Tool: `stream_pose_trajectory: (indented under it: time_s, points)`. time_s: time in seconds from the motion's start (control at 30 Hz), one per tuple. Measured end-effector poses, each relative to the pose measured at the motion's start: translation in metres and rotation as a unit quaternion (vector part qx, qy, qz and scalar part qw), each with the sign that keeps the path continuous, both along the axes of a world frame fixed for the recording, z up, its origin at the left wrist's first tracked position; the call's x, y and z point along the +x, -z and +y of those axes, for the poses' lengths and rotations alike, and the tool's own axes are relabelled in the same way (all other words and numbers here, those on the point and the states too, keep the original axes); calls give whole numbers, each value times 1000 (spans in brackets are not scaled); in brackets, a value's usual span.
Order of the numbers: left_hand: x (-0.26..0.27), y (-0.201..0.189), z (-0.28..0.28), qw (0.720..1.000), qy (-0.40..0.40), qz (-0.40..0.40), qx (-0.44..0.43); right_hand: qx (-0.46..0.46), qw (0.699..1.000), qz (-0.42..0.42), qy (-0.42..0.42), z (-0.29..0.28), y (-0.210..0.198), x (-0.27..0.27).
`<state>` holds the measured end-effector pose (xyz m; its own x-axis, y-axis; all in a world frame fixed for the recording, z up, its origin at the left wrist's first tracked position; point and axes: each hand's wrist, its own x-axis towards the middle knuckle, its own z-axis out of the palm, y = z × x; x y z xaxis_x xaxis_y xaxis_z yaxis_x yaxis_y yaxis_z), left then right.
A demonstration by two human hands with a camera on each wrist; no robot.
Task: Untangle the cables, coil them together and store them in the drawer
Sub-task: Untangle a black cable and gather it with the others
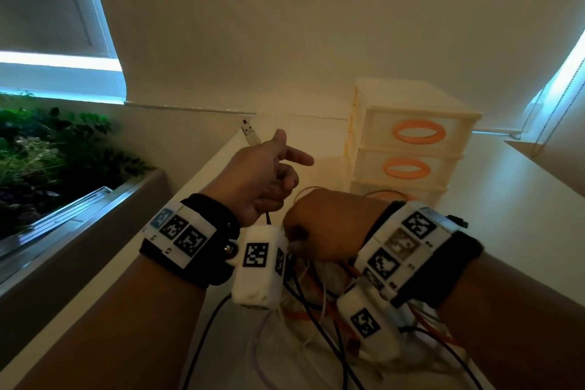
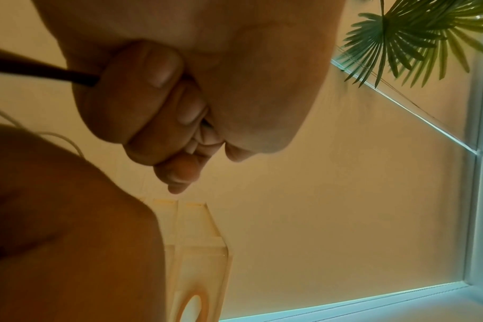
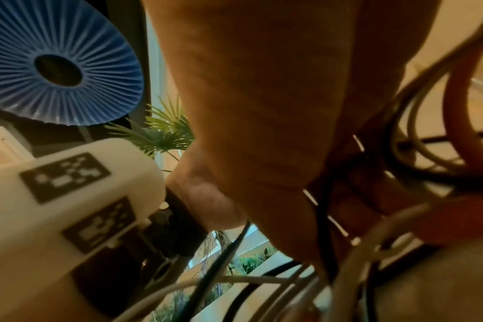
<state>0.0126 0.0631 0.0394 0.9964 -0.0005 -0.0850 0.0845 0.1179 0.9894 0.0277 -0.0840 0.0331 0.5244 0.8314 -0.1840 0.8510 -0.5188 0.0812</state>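
Note:
My left hand (image 1: 269, 174) is raised above the table, fingers curled round a black cable (image 2: 41, 72), index finger pointing right. The cable's USB plug (image 1: 250, 133) sticks up out of the fist. Just below and to the right, my right hand (image 1: 329, 225) is knuckles-up and grips a bundle of tangled cables (image 1: 316, 307): black, white and orange strands hanging down to the table. The right wrist view shows an orange cable (image 3: 455, 109) and dark ones looping past the right hand (image 3: 262, 109); its fingertips are hidden. A cream drawer unit (image 1: 411, 152) with orange oval handles stands behind, its drawers closed.
The white table (image 1: 522, 199) runs along a wall with a roller blind; a bead chain (image 1: 550, 123) hangs at right. A window ledge and green plants (image 1: 47, 152) lie to the left. A blue pleated disc (image 3: 55, 65) shows in the right wrist view.

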Motion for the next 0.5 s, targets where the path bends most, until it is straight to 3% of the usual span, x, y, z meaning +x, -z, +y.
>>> stream_pose_trajectory:
  time_s: [0.13,0.5]
  points:
    - [2,0,2,1000,-1,-4,-8,72,995,65,15,-3,3,9]
    - [5,1,8,1000,-14,-2,-23,18,997,67,42,4,5,17]
